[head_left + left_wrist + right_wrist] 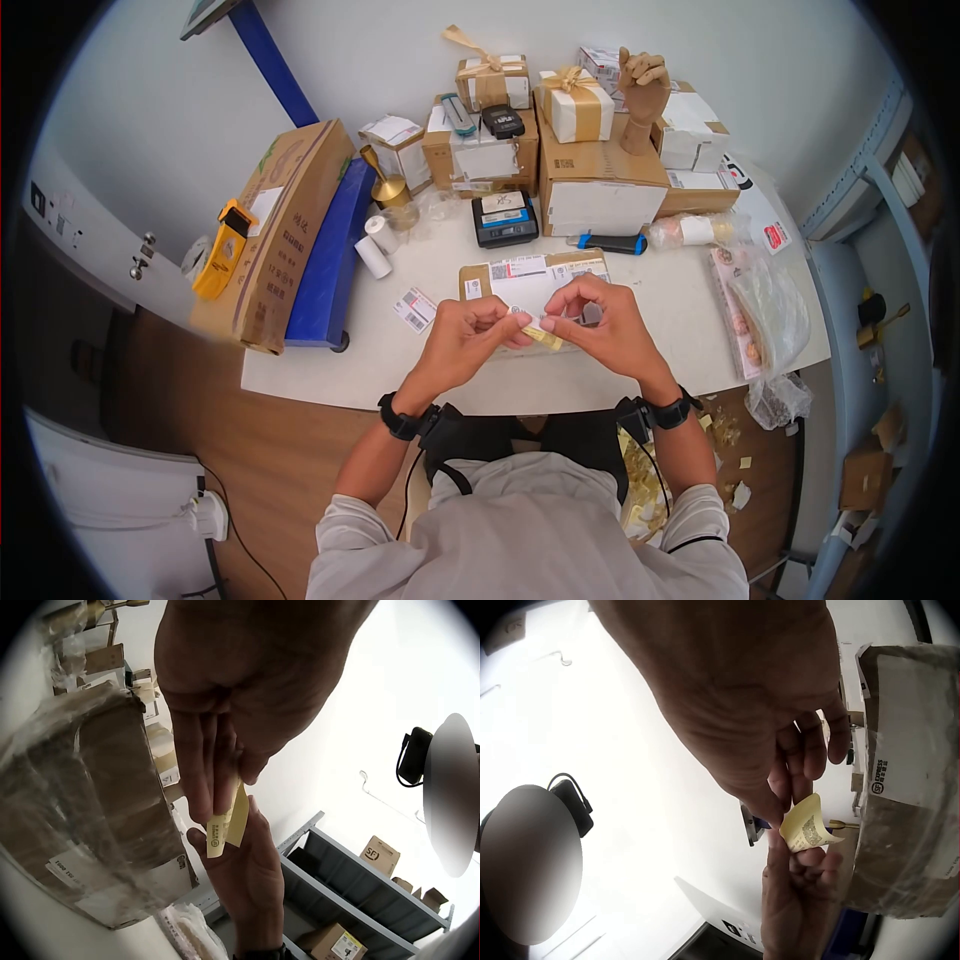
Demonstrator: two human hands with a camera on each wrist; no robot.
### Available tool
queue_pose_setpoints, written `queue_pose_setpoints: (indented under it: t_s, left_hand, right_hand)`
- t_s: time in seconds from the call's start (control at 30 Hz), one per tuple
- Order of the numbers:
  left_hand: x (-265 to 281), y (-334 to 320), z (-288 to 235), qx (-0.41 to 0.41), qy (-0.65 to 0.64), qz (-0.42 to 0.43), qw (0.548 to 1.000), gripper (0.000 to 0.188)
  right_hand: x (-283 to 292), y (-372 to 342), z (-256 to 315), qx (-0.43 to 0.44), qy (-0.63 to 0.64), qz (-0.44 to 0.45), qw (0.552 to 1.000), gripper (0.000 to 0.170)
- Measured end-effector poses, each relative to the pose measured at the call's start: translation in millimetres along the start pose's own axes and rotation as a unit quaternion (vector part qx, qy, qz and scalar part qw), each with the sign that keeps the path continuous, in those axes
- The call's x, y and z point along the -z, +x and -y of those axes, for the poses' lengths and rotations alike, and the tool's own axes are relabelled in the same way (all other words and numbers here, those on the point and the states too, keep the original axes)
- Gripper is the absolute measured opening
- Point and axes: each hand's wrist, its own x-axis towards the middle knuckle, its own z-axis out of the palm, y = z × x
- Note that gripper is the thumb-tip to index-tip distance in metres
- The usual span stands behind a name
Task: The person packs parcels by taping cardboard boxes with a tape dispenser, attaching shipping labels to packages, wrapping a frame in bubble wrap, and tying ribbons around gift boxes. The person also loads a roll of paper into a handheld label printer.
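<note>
Between my two hands is a small label with yellow backing paper (543, 338), its backing curled and printed in the right wrist view. My left hand (462, 342) pinches one end of it between thumb and fingers. At the other end, the thumb and fingertips of my right hand (608, 328) pinch it too. Just beyond the hands lies a taped cardboard box (472, 283) with white shipping labels on it; the hands partly hide it in the head view. To the left of the box, a loose printed label (414, 309) lies flat on the table (300, 372).
A label printer (504, 220) and a blue-and-black box cutter (612, 243) are behind the box. Stacked cartons (604, 205) and a wooden hand model (643, 105) stand at the back. Left is a large carton (290, 235) with a yellow tape dispenser (222, 250); right, a plastic bag (775, 310).
</note>
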Motion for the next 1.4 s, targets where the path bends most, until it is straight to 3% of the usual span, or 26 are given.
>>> queue_pose_setpoints:
  t_s: [0.27, 0.67, 0.73, 0.8, 0.87, 0.93, 1.0, 1.07, 1.13, 1.17, 1.23, 1.3, 1.37, 1.4]
  left_hand:
    - [-2, 1, -3, -0.028, 0.004, -0.023, 0.999, 0.018]
    - [-12, 4, -16, -0.025, -0.006, -0.016, 1.0, 0.018]
    - [-13, 5, -18, -0.015, 0.013, -0.013, 1.0, 0.017]
    - [-11, 8, -13, -0.003, 0.026, -0.016, 1.0, 0.017]
    - [-14, 6, -11, 0.007, 0.035, -0.027, 0.999, 0.018]
    - [-24, 6, -17, -0.022, 0.091, 0.138, 0.986, 0.019]
    - [-49, 3, -22, -0.085, 0.141, 0.285, 0.944, 0.038]
    - [-69, -2, -12, -0.112, 0.108, 0.344, 0.926, 0.058]
    - [-70, -1, -10, -0.113, 0.087, 0.332, 0.932, 0.059]
    - [-70, 1, -11, -0.111, 0.07, 0.329, 0.935, 0.06]
    - [-49, 4, -16, -0.094, 0.074, 0.199, 0.973, 0.045]
    - [-22, 8, -21, -0.047, 0.045, 0.035, 0.997, 0.025]
    - [8, 10, -21, -0.111, 0.18, -0.102, 0.972, 0.019]
    - [19, 9, -15, -0.156, 0.19, -0.102, 0.964, 0.018]
  right_hand:
    - [5, 2, 3, -0.01, 0.004, 0.033, 0.999, 0.019]
    - [17, -2, 26, 0.061, -0.051, -0.068, 0.995, 0.011]
    - [25, -4, 27, 0.065, -0.055, -0.104, 0.991, 0.01]
    - [39, -4, 22, 0.024, 0.13, -0.238, 0.962, 0.009]
    - [63, 1, 20, 0.041, 0.12, -0.358, 0.925, 0.009]
    - [77, 1, 14, 0.042, 0.115, -0.365, 0.923, 0.01]
    - [83, -2, 11, 0.03, 0.104, -0.315, 0.943, 0.01]
    - [81, -4, 11, 0.022, 0.092, -0.284, 0.954, 0.01]
    - [83, -8, 7, -0.029, 0.058, -0.194, 0.979, 0.01]
    - [83, -8, 7, -0.03, 0.053, -0.192, 0.98, 0.01]
    - [74, -10, 7, -0.063, 0.046, -0.11, 0.991, 0.011]
    - [64, -8, 6, -0.065, 0.042, -0.084, 0.993, 0.011]
    - [54, -3, 1, -0.099, 0.038, -0.015, 0.994, 0.012]
    - [46, 2, 1, -0.089, 0.036, -0.005, 0.995, 0.012]
